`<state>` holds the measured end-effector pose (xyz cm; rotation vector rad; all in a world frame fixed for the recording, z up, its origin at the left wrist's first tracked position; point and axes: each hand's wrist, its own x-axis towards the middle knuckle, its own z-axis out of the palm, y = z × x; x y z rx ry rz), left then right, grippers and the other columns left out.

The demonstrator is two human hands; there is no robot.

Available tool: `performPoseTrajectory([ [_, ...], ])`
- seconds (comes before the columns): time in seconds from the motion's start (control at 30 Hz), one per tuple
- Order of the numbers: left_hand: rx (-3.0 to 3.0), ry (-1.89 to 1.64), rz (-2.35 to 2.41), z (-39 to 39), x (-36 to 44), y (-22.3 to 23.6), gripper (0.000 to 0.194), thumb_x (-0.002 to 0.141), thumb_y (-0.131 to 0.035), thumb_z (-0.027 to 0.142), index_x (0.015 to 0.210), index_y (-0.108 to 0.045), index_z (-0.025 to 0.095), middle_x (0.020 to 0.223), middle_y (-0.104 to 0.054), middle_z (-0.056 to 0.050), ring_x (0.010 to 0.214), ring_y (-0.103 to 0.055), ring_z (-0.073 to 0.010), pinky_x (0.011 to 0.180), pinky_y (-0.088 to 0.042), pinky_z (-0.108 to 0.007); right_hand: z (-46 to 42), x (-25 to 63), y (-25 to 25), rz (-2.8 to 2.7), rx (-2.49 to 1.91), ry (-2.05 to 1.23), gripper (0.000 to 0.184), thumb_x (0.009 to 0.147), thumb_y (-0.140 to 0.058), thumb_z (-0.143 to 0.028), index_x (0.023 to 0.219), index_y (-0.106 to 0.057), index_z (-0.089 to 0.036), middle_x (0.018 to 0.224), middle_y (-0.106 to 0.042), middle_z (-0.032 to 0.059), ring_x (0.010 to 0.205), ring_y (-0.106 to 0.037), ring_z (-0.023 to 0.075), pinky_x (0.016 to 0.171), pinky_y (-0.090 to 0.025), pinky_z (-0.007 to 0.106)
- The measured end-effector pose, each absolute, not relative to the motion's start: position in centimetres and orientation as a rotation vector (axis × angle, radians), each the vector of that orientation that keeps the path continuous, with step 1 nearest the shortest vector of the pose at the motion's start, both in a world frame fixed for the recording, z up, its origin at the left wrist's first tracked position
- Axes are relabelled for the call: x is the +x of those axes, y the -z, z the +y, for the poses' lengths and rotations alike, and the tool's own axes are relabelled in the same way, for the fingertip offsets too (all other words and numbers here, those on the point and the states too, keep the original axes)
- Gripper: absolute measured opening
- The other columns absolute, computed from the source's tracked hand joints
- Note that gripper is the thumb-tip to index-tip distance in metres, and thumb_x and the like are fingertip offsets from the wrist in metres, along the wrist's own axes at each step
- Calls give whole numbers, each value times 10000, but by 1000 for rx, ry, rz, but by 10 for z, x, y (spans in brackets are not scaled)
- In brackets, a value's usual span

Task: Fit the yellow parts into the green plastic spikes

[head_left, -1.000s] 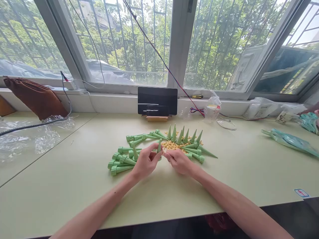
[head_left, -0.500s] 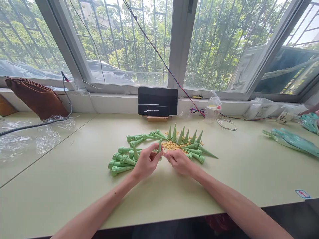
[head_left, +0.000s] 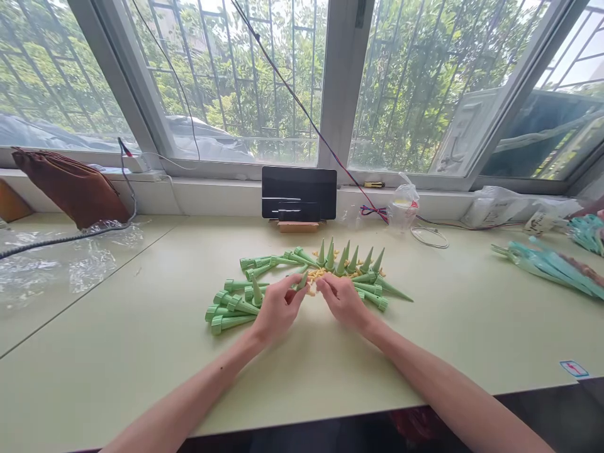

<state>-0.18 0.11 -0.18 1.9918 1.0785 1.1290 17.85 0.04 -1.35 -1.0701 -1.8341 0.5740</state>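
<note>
- Left hand (head_left: 278, 305): fingers clamped on a green conical spike (head_left: 302, 280), long axis near upright, tip leaning right.
- Right hand (head_left: 344, 302): thumb and fingertips together, just right of that spike, apart from it; any contents hidden.
- Loose yellow pegs (head_left: 314, 274): just beyond the grip, right fingertips nearer.
- Further green spikes (head_left: 231, 323): mostly lying left; others stand beyond, rightward.

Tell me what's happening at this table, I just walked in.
A person is working with both hands over a pale table. The left hand holds a green cone, tip up. The right hand is close by, near the yellow pieces; whether it holds one is too small to tell. Several upright cones stand around the pieces, and lying cones are spread to both sides.
</note>
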Motion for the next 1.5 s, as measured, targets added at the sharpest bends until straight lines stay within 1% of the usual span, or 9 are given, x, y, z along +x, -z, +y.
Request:
performPoseTrajectory([
  [0.1, 2073, -1087, 1101, 1, -1, 4, 190, 932, -525, 349, 950, -625, 188, 575, -368, 65, 454, -284, -81, 468, -242, -217, -3, 178, 10, -1805, -1018, -596, 324, 990, -442, -450, 865, -584, -188, 576, -468, -41, 508, -412, 116, 520, -342, 244],
  [0.17, 2139, -1067, 1120, 0, -1, 5, 179, 926, -526, 330, 954, -635, 191, 553, -314, 75, 457, -259, -87, 476, -229, -218, -5, 177, 9, -1801, -977, -594, 270, 974, -487, -429, 940, -597, -185, 590, -511, -38, 521, -449, 118, 530, -372, 241],
  [0.37, 2229, -1015, 1086, -2, 1, 4, 167, 918, -506, 274, 919, -654, 195, 548, -373, 71, 459, -275, -91, 486, -266, -213, -5, 177, 11, -1783, -969, -534, 223, 962, -525, -373, 1010, -634, -185, 706, -637, 14, 601, -565, 138, 584, -458, 252],
  [0.57, 2200, -955, 1090, -2, 1, 3, 169, 910, -505, 270, 974, -648, 203, 536, -333, 85, 445, -260, -89, 490, -268, -207, -5, 176, 10, -1801, -958, -526, 202, 967, -497, -319, 969, -645, -182, 783, -665, 40, 592, -560, 139, 576, -456, 261],
  [0.8, 2183, -968, 1104, -4, 3, 1, 194, 912, -518, 302, 993, -661, 198, 538, -423, 70, 425, -289, -88, 490, -305, -217, -5, 176, 10, -1767, -971, -476, 230, 969, -489, -345, 850, -604, -187, 757, -637, 38, 605, -538, 141, 580, -446, 267],
  [0.93, 2191, -1027, 1120, -4, 3, 3, 188, 912, -533, 288, 1016, -657, 192, 659, -567, 27, 432, -312, -79, 482, -316, -216, -5, 177, 10, -1718, -1001, -455, 255, 965, -499, -377, 810, -580, -191, 698, -590, 16, 573, -503, 132, 553, -428, 259],
  [1.07, 2165, -1055, 1124, -3, 3, 4, 164, 913, -531, 271, 997, -651, 197, 744, -639, 6, 425, -337, -75, 470, -325, -218, -4, 177, 9, -1687, -1020, -453, 263, 964, -500, -385, 800, -574, -193, 674, -565, 8, 564, -489, 131, 541, -417, 256],
  [1.27, 2124, -1106, 1088, 1, 4, 8, 158, 921, -480, 229, 954, -630, 191, 844, -677, -22, 436, -357, -65, 458, -316, -210, -2, 177, 10, -1680, -1005, -463, 244, 962, -503, -374, 818, -570, -189, 665, -544, -2, 551, -476, 122, 530, -399, 248],
  [1.5, 2097, -1106, 1117, 4, 4, 11, 138, 910, -512, 256, 927, -627, 182, 811, -653, -5, 437, -353, -59, 460, -309, -208, -3, 173, 11, -1699, -997, -422, 244, 968, -489, -360, 806, -560, -191, 637, -516, -17, 535, -450, 115, 517, -376, 240],
])
